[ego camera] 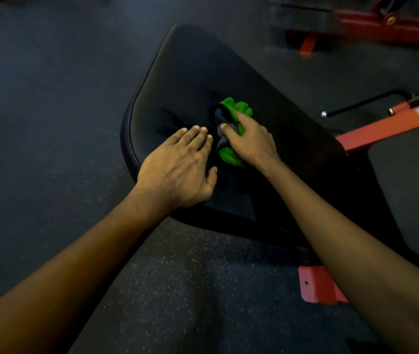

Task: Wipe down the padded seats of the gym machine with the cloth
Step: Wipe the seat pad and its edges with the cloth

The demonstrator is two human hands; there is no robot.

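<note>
both hands are on the black padded seat [190,80], a broad wedge-shaped pad that narrows away from the camera. the cloth [237,109] lies near the middle of that seat, bunched up - bright green with a dark grey part showing at its left side. the right hand [250,140] lies on top of it and grips it, fingers curled over the bundle and thumb pressed against the grey part, so green folds stick out beyond the fingertips and again below the palm. the left hand [177,166] lies flat on the pad just to the left of the cloth, fingers straight and close together, thumb spread toward the right hand; it holds nothing. its fingertips are very near the cloth, and whether they touch it cannot be told.

to the right of the seat a red metal frame [372,130] runs outward, and beyond it a thin black bar [364,103] with a shiny tip points left. a second black pad [407,190] sits at the right edge, partly hidden by the right forearm. a red foot plate [315,286] with a bolt hole rests on the floor below it. the dark speckled rubber floor [49,98] fills the left and lower parts of the view. at the top right stands another red machine [395,24] - blurred, its details not readable.
</note>
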